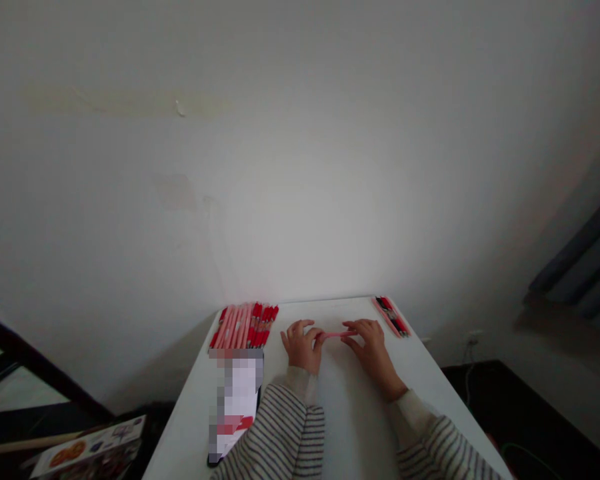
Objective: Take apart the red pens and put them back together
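Note:
A slim pink pen is held level, crosswise over the white table. My left hand pinches its left end between thumb and forefinger, with the other fingers raised and spread. On the opposite end, my right hand closes thumb and fingertips, covering that tip. Left of my hands lies a row of pink and red pens, packed side by side. A smaller group of red, black and pink pens rests by the table's far right corner.
A phone, partly blurred by pixelation, lies on the white table near my left forearm. The table's back edge meets a pale wall. Down at the left is a printed box or booklet. A dark curtain hangs at right.

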A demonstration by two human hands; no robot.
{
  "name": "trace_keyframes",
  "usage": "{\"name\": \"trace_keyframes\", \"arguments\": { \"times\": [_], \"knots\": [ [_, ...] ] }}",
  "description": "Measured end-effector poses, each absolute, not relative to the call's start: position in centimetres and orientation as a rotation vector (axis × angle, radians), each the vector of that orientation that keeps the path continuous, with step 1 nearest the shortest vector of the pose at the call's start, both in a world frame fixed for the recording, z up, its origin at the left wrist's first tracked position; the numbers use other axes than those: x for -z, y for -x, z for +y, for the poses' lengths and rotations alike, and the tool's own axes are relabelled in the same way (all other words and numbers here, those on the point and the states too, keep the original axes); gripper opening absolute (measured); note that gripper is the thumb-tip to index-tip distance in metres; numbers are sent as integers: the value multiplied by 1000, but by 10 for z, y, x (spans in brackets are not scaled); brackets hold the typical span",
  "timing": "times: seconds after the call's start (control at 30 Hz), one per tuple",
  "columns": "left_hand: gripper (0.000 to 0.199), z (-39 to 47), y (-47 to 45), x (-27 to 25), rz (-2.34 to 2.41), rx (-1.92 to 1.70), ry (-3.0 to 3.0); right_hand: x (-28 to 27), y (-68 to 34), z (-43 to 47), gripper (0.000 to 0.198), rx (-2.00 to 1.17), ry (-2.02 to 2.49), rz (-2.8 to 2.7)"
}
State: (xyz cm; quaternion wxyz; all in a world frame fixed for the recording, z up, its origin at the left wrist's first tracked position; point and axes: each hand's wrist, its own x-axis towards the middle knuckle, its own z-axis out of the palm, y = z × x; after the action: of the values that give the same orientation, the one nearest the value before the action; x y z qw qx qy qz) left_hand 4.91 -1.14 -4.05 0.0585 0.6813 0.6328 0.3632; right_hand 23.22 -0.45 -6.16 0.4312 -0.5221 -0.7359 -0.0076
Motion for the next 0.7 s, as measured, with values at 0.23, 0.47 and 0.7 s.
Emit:
{"name": "trace_keyframes", "arguments": {
  "times": [0.23, 0.47, 0.7],
  "knots": [
    [10, -8, -47, 43, 1886, -1124, -2052, 55, -230, -9, 26, -4, 1354, -1880],
    [12, -10, -47, 41, 1860, -1144, -2046, 52, -227, -12, 26, 25, 1393, -1892],
    [11, -10, -48, 41, 1933, -1161, -2035, 54, -227, -11, 25, 62, 1384, -1893]
  ]
}}
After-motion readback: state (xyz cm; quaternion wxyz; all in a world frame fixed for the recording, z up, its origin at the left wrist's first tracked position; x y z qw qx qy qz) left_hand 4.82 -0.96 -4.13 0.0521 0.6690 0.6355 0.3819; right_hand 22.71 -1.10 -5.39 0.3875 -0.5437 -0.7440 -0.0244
